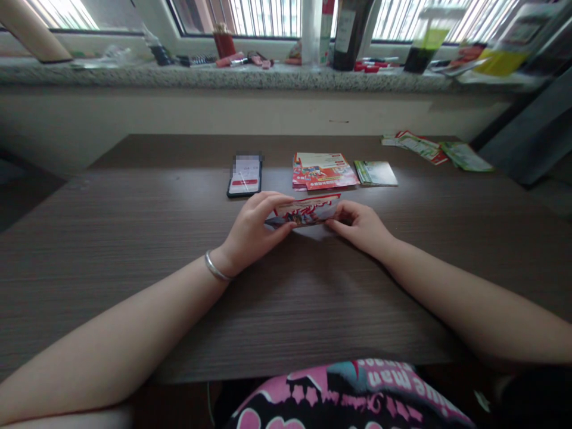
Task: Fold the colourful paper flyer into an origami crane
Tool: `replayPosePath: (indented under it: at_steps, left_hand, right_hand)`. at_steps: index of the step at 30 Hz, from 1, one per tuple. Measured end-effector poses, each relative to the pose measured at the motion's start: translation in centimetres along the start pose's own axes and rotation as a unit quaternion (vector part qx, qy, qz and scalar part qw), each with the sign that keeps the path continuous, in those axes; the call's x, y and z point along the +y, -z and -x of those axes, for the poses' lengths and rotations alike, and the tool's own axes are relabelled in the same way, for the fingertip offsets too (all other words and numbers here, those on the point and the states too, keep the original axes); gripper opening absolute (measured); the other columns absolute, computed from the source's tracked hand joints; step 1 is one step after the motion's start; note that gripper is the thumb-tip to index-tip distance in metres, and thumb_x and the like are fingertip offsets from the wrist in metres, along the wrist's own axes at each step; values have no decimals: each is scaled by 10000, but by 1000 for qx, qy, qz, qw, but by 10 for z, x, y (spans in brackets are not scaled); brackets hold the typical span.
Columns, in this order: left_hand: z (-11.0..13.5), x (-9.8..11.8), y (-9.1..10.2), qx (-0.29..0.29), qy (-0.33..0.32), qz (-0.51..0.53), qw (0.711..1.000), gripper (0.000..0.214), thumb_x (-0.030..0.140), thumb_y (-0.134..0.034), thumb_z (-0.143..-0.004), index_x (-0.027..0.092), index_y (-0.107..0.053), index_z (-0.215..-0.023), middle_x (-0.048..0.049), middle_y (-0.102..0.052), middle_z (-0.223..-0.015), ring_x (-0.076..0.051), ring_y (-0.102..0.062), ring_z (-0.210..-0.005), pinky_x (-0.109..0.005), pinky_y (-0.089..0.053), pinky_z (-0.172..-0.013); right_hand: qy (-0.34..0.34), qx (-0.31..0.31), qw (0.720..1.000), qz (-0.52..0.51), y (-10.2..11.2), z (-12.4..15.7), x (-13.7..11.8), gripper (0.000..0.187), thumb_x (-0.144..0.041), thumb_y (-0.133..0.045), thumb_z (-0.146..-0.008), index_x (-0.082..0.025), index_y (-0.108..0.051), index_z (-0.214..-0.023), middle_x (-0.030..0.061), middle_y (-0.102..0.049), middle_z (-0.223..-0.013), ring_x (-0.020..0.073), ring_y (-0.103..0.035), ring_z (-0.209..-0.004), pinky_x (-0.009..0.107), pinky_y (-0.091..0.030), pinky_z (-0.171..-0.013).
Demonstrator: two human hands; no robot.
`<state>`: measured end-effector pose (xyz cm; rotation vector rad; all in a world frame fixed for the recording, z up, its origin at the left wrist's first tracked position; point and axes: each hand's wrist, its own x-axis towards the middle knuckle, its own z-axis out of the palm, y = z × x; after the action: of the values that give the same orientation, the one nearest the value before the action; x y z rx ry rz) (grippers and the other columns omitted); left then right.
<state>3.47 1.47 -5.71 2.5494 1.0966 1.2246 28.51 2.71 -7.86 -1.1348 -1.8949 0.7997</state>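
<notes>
Between my two hands, a little above the table, is a printed paper packet in red and white, tilted with its printed side toward me. My left hand grips its left end, thumb in front and fingers behind. At its right end my right hand pinches the edge between thumb and curled fingers. A pile of red and cream printed cards lies just behind the packet. Beside that pile, to the right, sits a small stack of green and white cards.
A phone with a lit screen lies on the dark wooden table, left of the cards. More green and red packets lie at the far right. On the stone windowsill stand bottles, including a dark one, and small items.
</notes>
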Motion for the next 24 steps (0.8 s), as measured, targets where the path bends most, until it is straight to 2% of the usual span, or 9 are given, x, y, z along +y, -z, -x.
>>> replayPosePath:
  at_steps: [4,8,11,14,18,21,24]
  left_hand:
    - [0,4,-1,-22,3,19,1000,298,219,-648,-846,187,-603,-1139,-82,-617,-1090,-199,-586,-1014,-381,-506,-900]
    - [1,7,-3,-25,32,-14,999,367,215,-649,-842,178,-582,-1200,-75,-636,-1035,-203,-595,-966,-382,-500,-877]
    - [0,9,-6,-20,18,-40,999,296,200,-644,-836,172,-609,-1129,-61,-649,-981,-199,-599,-922,-374,-499,-853]
    - [-1,10,-8,-14,-12,-37,999,176,201,-622,-852,172,-629,-1026,-65,-637,-991,-186,-597,-907,-347,-513,-823]
    - [0,12,-9,-4,-6,-9,1000,240,169,-601,-859,185,-595,-1098,-79,-602,-1079,-179,-590,-977,-342,-524,-860]
    - [0,15,-9,-1,9,6,1000,274,155,-593,-860,180,-574,-1132,-85,-604,-1096,-176,-599,-981,-335,-532,-857]
    - [0,17,-9,-9,7,4,1000,220,167,-584,-871,182,-597,-1090,-78,-619,-1062,-177,-601,-971,-335,-532,-852]
  right_hand:
    - [13,-24,995,100,3,-2,-4,127,-241,-644,-787,-194,-695,-893,46,-730,-928,213,-652,-870,374,-503,-797]
    - [47,-38,990,129,2,-3,-8,202,-223,-652,-783,-191,-701,-976,71,-728,-986,238,-656,-929,396,-509,-822]
    - [72,-31,993,85,-1,-2,-10,254,-236,-670,-780,-195,-668,-1031,64,-716,-1014,219,-659,-948,390,-513,-860]
    - [54,-27,998,8,-4,-1,-12,363,-285,-688,-785,-197,-602,-1127,81,-693,-1086,210,-663,-983,403,-514,-906]
    - [26,-37,995,-85,-9,0,-14,421,-313,-656,-823,-219,-522,-1210,90,-688,-1094,208,-672,-988,411,-541,-876]
    - [26,-32,994,-102,-10,0,-16,391,-313,-622,-848,-220,-511,-1212,87,-691,-1078,205,-675,-963,404,-549,-855]
    - [25,-31,994,-102,-10,-1,-17,376,-335,-591,-870,-219,-511,-1219,86,-692,-1072,199,-680,-925,392,-553,-836]
